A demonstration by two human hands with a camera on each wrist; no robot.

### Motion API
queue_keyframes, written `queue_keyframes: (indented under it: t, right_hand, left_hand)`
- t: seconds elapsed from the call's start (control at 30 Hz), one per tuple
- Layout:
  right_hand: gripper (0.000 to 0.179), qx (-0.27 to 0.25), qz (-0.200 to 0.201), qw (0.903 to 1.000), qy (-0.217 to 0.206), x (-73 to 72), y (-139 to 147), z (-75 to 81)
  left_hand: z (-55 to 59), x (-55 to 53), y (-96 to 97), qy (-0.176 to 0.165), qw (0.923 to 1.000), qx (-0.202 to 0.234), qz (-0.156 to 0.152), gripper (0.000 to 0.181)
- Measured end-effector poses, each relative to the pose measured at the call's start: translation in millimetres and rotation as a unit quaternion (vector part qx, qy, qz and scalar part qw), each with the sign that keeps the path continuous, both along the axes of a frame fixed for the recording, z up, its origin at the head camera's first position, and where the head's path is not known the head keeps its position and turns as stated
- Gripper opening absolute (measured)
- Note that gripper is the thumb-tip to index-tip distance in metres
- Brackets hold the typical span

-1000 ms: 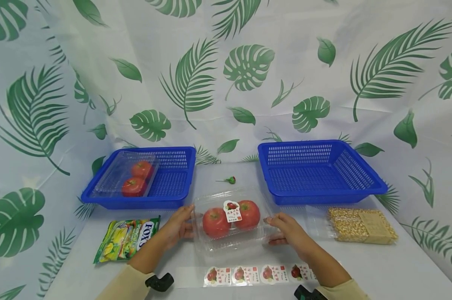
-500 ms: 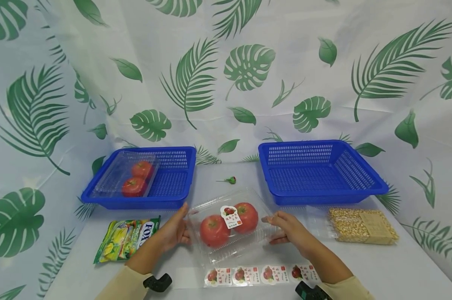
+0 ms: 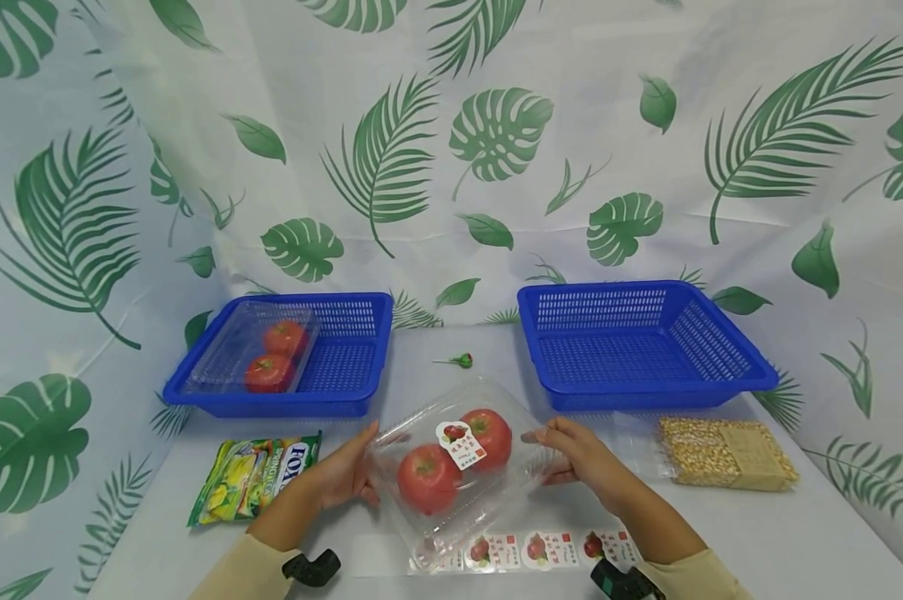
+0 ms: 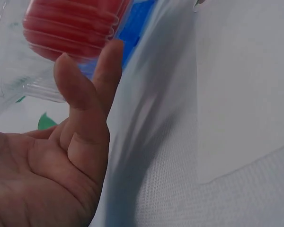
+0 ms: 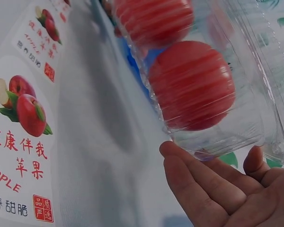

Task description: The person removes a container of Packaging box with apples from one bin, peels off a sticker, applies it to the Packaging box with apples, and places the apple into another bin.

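Note:
A clear plastic fruit box (image 3: 466,500) with two red apples (image 3: 428,479) inside is held tilted above the table. A white apple-print sticker (image 3: 462,447) is on its lid. My left hand (image 3: 346,471) grips the box's left end, with fingertips against its underside in the left wrist view. At the opposite end, my right hand (image 3: 577,457) holds the box between thumb and fingers; the right wrist view shows fingers (image 5: 194,184) beneath it. Below the box lies a strip of apple stickers (image 3: 549,550), its left end partly seen through the plastic.
The left blue basket (image 3: 346,408) holds another clear box (image 3: 222,358) with two apples. A second blue basket (image 3: 646,396) stands at the back right. A green-yellow FOX'S candy bag (image 3: 256,479), a bag of corn kernels (image 3: 724,452) and a lollipop (image 3: 461,360) lie on the table.
The box has turned counterclockwise between both hands, its near left corner swinging down over the sticker strip. The left hand has come slightly toward the body; the right hand has barely moved.

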State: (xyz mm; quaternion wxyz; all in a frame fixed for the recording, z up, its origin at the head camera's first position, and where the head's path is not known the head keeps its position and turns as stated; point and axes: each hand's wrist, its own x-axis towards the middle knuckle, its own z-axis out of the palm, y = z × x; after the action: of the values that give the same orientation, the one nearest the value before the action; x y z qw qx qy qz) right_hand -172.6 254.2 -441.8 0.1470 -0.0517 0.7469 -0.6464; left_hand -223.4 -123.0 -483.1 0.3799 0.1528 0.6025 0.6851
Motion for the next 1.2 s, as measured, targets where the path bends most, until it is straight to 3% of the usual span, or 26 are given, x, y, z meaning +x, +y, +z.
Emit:
queue_keyframes:
  t: [0.4, 0.67, 0.97, 1.2]
  right_hand:
    - [0.048, 0.002, -0.035, 0.9993, 0.013, 0.1, -2.1, 3.8]
    - [0.044, -0.001, -0.058, 0.9982, 0.015, -1.0, -5.5, 3.5]
    - [0.043, -0.006, -0.054, 0.9982, 0.023, -0.6, -7.0, 4.3]
    - [0.047, -0.01, -0.046, 0.998, 0.042, -0.1, -7.7, 4.8]
  left_hand:
    - [0.8, 8.7, -2.5, 0.007, 0.9972, 0.039, -0.064, 0.085]
    - [-1.6, 13.2, -3.2, 0.007, 0.9894, 0.088, -0.115, 0.084]
    - [2.7, 19.8, -1.2, -0.035, 0.9905, 0.082, -0.105, 0.081]
    - [5.7, 22.5, -0.8, -0.041, 0.9901, 0.081, -0.107, 0.081]
